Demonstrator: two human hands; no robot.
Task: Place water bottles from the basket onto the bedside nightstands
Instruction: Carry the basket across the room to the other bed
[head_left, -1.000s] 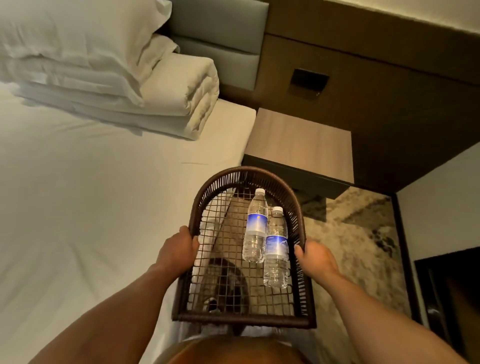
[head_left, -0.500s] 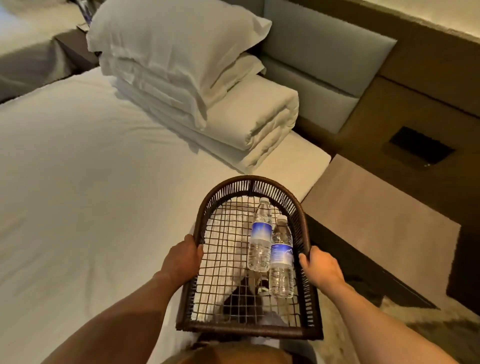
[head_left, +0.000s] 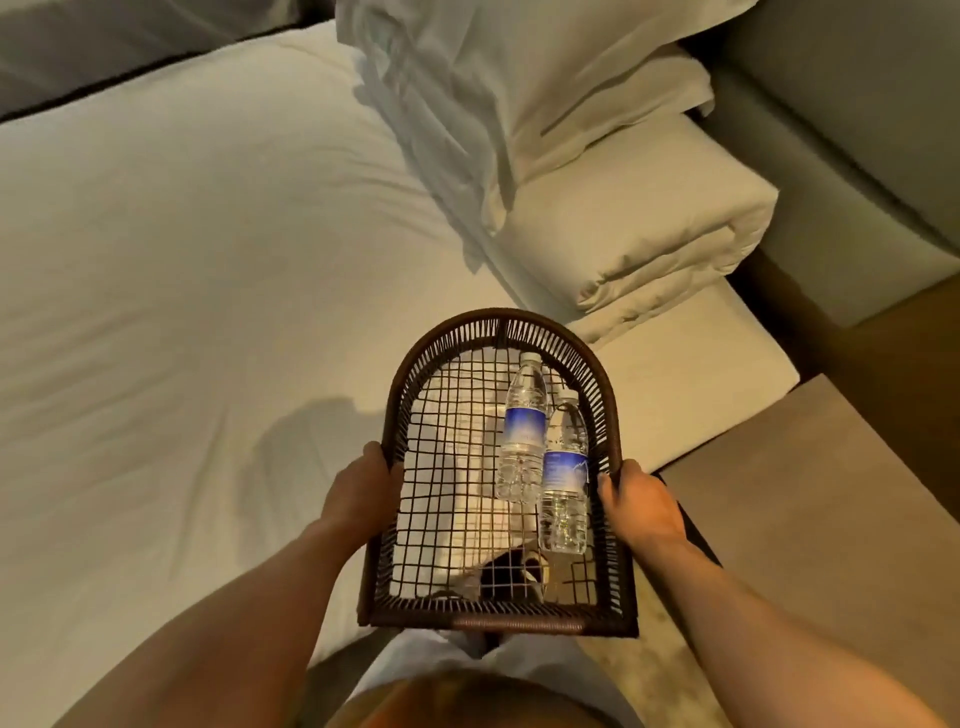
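The dark woven arch-shaped basket (head_left: 498, 621) is gripped at its side rims by the left hand (head_left: 358, 486) and right hand (head_left: 641, 501). Two clear blue-labelled plastic bottles (head_left: 522, 431) lie inside, toward the basket's right wall. The basket is best kept level until it is brought over the brown wooden nightstand (head_left: 810, 499), right of the basket.

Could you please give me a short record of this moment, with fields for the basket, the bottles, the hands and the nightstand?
basket: dark woven basket with an open grid floor, held in the air at the edge of the bed
bottles: two water bottles lying side by side in the basket's right half, caps pointing away from the person
left hand: left hand grips the left rim
right hand: right hand grips the right rim
nightstand: nightstand to the right of the basket, no bottle on its visible top
bedding: folded duvet under pillows
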